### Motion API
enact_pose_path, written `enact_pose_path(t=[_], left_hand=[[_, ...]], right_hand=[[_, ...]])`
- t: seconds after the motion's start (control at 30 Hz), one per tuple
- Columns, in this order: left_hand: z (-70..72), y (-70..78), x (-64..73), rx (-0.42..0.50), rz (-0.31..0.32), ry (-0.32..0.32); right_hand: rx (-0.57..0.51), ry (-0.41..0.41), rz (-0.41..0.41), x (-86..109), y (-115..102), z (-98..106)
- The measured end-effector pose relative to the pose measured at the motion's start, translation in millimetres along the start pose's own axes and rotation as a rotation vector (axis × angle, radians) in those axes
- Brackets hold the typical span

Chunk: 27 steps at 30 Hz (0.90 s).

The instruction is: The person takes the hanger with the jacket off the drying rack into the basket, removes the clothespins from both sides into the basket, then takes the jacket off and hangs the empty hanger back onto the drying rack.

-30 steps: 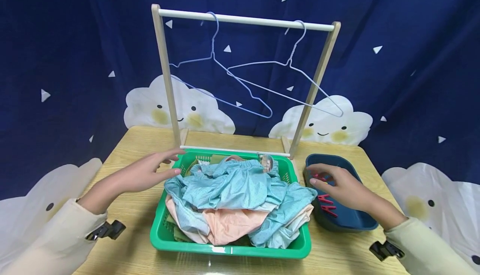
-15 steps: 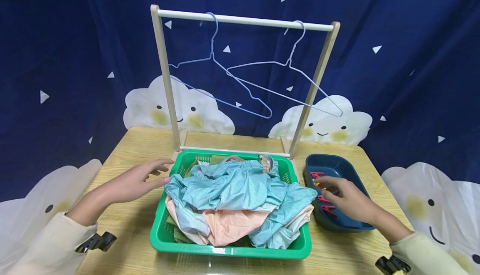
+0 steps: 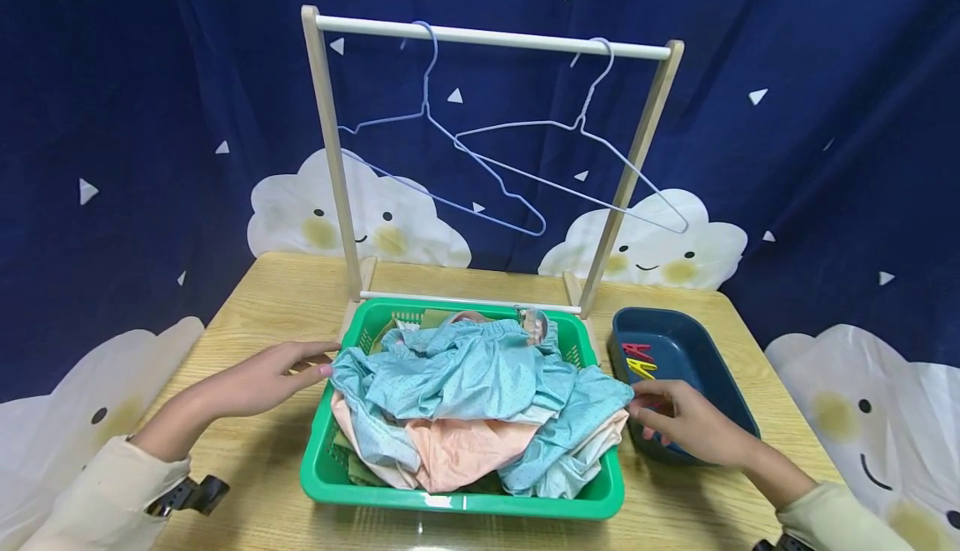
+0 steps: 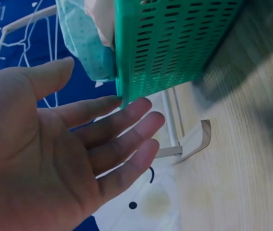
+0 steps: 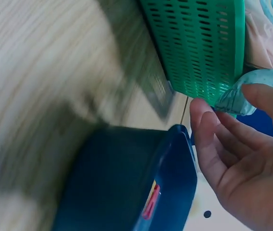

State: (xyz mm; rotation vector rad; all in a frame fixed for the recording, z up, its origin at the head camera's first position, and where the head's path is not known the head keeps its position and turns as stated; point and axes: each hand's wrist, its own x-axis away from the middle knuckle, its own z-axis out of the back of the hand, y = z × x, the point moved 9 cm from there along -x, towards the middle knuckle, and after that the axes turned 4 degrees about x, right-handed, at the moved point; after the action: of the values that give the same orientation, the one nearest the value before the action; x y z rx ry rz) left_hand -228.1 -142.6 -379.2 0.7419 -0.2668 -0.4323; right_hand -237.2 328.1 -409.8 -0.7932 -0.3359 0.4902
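Observation:
A green plastic basket (image 3: 360, 494) stands in the middle of the table, heaped with clothes. On top lies a teal dotted garment (image 3: 465, 376) with a gathered waistband, over a peach one (image 3: 472, 451). My left hand (image 3: 262, 376) is at the basket's left rim, its fingers spread; in the left wrist view the fingertips (image 4: 141, 103) lie right at the rim's corner. At the opposite rim is my right hand (image 3: 693, 422), fingers loosely bent. In the right wrist view its thumb overlaps the teal cloth (image 5: 240, 101) hanging over the rim.
Behind the basket rises a wooden rack with a white rail (image 3: 495, 37), from which two wire hangers (image 3: 498, 180) hang. Right of the basket, partly under my right hand, is a dark blue bin (image 3: 693, 347) with red (image 3: 637, 350) and yellow clothespins (image 3: 641, 368).
My right hand has moved from over the blue bin toward me and left, to the basket's right rim. My left hand has dropped lower from the basket's back left corner along its left side.

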Motion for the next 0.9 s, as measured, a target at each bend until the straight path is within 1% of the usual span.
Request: enact_pose_path(t=[0.1, 0.2, 0.33, 0.43, 0.53, 0.63, 0.77, 0.9], left_hand=[[0.9, -0.7, 1.1, -0.005, 0.002, 0.002], [0.3, -1.5, 2.0, -0.008, 0.007, -0.013], [-3.5, 0.3, 1.6, 0.007, -0.031, -0.063], [-6.4, 1.8, 0.6, 0.025, -0.062, -0.098], [-8.1, 1.4, -0.5, 0.035, -0.07, -0.115], [-8.5, 0.5, -1.5, 0.04, -0.069, -0.118], [-8.8, -1.1, -2.6, 0.048, -0.066, -0.111], [-9.5, -6.0, -3.6, 0.057, -0.04, -0.098]], right_hand=[[-0.061, -0.022, 0.038, 0.2, -1, -3], [-0.108, -0.037, 0.079, -0.3, -4, -6], [-0.156, -0.03, 0.115, -2.2, -7, -8], [-0.188, -0.012, 0.156, -3.1, -11, -9], [-0.214, 0.013, 0.202, -3.5, -16, -8], [-0.208, 0.047, 0.236, -4.6, -21, -9], [-0.188, 0.102, 0.253, -7.3, -21, -11], [-0.179, 0.153, 0.263, -9.4, -19, -14]])
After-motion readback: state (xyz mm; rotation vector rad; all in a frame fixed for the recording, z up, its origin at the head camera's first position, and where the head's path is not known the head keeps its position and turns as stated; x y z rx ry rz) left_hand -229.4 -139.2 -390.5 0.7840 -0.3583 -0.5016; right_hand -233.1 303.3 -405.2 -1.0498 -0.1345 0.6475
